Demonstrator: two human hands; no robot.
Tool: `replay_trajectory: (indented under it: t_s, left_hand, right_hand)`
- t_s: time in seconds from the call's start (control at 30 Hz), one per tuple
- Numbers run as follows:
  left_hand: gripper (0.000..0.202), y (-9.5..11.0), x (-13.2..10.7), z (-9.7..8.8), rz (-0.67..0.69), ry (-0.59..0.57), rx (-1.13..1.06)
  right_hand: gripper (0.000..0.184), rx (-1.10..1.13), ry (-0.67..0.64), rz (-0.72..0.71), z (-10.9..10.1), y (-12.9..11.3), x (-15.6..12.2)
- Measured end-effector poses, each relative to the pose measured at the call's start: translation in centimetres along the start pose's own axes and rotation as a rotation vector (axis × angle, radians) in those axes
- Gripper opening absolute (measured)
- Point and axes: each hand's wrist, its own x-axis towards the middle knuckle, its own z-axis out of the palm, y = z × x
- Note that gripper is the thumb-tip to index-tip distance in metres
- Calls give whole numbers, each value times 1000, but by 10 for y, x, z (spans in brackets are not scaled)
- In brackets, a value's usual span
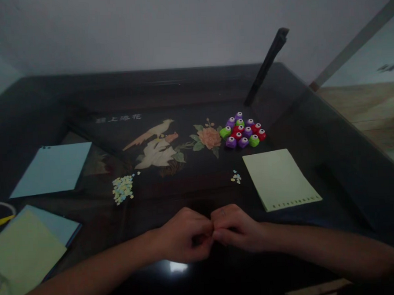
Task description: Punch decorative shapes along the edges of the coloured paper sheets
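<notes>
My left hand (188,236) and my right hand (236,229) meet knuckle to knuckle above the front of the dark glossy table. Both are closed, thumbs pressed against the curled fingers. Whatever lies between the fingertips, if anything, is hidden or too small to make out. Beyond the right hand lies a small cluster of tiny pale paper pieces (236,177). A bigger pile of yellow, green and blue pieces (122,189) is beyond the left hand. Near the right forearm rests a pale green notepad (281,178).
Several purple, green and red eyeball-like toys (243,132) stand grouped at the back right. A dark upright stick (267,66) is behind them. To the left are a light blue sheet (54,168), a yellow sheet (27,257) and a yellow-handled item (2,221). A bird-and-flower picture (157,151) decorates the tabletop.
</notes>
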Motion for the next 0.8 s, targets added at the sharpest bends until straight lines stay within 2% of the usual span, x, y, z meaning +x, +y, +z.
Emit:
replay_trajectory:
  t_s: [0.13, 0.23, 0.8]
  left_hand:
    - [13, 1, 2, 1, 53, -61, 50]
    - [14, 1, 1, 4, 86, -65, 107]
    - [27, -4, 2, 3, 116, -197, 284]
  right_hand:
    - [40, -53, -58, -18, -6, 0, -5]
    - [40, -51, -78, -9, -6, -1, -6]
    - [43, -145, -197, 31, -4, 5, -3]
